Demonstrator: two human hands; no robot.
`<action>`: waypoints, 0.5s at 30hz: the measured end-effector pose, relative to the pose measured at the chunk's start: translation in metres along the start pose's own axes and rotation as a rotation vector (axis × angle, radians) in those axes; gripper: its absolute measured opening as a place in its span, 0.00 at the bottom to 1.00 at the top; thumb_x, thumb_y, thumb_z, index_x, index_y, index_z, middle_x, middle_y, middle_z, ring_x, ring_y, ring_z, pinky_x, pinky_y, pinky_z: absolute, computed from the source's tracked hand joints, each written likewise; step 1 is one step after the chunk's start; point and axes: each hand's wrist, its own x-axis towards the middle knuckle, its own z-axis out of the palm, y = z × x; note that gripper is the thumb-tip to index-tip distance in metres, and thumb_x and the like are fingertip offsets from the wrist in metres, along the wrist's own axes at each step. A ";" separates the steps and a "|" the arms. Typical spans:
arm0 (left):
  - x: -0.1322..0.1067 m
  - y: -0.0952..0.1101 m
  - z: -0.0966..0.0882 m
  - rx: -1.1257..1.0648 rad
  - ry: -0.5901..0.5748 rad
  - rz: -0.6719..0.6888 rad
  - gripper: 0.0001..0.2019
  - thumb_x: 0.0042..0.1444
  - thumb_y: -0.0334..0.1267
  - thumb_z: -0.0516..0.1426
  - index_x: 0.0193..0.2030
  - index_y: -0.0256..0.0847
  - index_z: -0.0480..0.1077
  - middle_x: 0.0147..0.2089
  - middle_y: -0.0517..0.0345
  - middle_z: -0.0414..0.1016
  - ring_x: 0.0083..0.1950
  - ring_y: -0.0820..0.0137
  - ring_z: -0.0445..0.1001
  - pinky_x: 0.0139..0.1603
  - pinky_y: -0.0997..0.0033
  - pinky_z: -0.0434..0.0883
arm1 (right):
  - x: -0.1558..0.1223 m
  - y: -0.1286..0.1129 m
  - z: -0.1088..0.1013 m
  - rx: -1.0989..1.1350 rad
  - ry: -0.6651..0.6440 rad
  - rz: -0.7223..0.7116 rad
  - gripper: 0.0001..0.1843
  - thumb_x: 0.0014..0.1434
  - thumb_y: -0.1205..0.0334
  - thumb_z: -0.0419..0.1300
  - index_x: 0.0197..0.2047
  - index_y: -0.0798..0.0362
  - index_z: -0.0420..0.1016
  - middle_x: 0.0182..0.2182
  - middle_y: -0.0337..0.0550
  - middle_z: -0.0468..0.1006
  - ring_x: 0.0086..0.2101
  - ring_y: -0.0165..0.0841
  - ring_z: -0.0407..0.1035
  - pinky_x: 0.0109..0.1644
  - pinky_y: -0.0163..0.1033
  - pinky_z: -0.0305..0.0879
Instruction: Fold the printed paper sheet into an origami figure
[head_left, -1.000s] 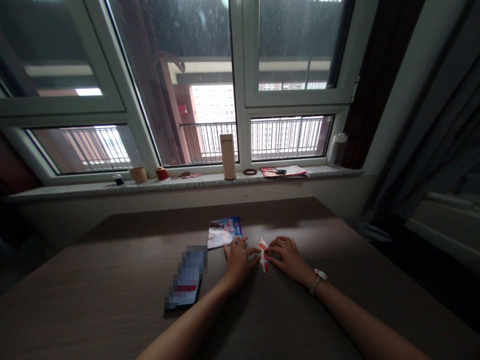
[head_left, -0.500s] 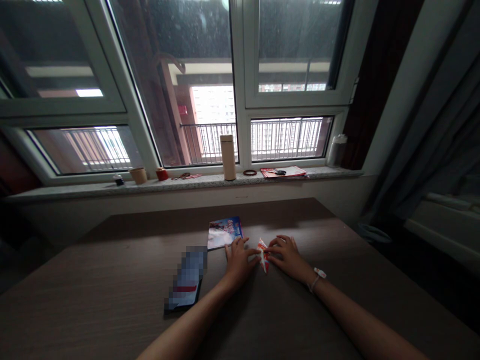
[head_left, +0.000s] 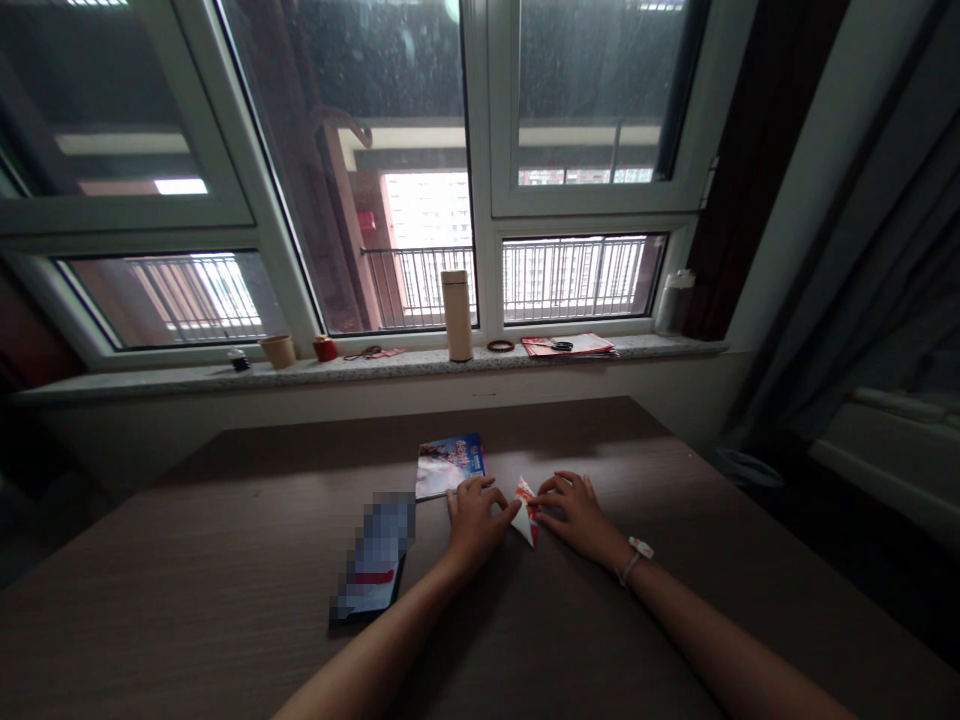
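A small piece of folded paper (head_left: 524, 520), white with red and orange print, lies on the brown table as a narrow pointed shape. My left hand (head_left: 477, 520) is at its left side with fingers curled, the thumb tip and index finger at the paper's edge. From the right, my right hand (head_left: 576, 508) has its thumb and fingertips pressed on the paper; a bracelet (head_left: 634, 560) circles that wrist. Just beyond my left hand is a blue and pink printed booklet (head_left: 450, 465). A phone (head_left: 375, 560), its screen pixelated, lies left of my left forearm.
The table (head_left: 225, 520) reaches towards a stone windowsill (head_left: 360, 367). On the sill are a beige flask (head_left: 457, 317), a paper cup (head_left: 279, 351), a red spool (head_left: 324, 348), a bead bracelet (head_left: 500, 346), scissors (head_left: 561, 346) on red papers (head_left: 589, 345), and a clear bottle (head_left: 674, 302).
A white flap of the paper now spreads out on its left side, where it was narrower before. My left index finger has drawn back slightly from the paper; my right hand has stayed in place.
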 end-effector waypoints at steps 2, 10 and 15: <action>0.000 -0.001 -0.001 0.021 -0.032 0.005 0.06 0.54 0.44 0.62 0.36 0.47 0.78 0.58 0.54 0.69 0.62 0.55 0.60 0.65 0.41 0.46 | 0.000 0.000 0.000 -0.001 -0.001 -0.002 0.13 0.60 0.49 0.57 0.47 0.36 0.77 0.50 0.40 0.72 0.59 0.46 0.53 0.65 0.66 0.34; 0.001 -0.009 -0.003 0.130 -0.128 0.096 0.08 0.54 0.46 0.63 0.41 0.57 0.79 0.62 0.56 0.66 0.66 0.51 0.53 0.64 0.33 0.42 | -0.002 -0.002 -0.001 -0.009 0.000 -0.012 0.14 0.61 0.50 0.57 0.49 0.34 0.76 0.50 0.40 0.71 0.58 0.45 0.54 0.65 0.63 0.40; 0.000 -0.010 -0.003 0.168 -0.129 0.118 0.09 0.56 0.46 0.61 0.44 0.58 0.78 0.62 0.57 0.65 0.67 0.50 0.51 0.63 0.30 0.39 | -0.003 -0.003 -0.005 -0.002 -0.047 -0.048 0.15 0.62 0.51 0.56 0.52 0.32 0.73 0.52 0.40 0.69 0.59 0.44 0.52 0.65 0.62 0.40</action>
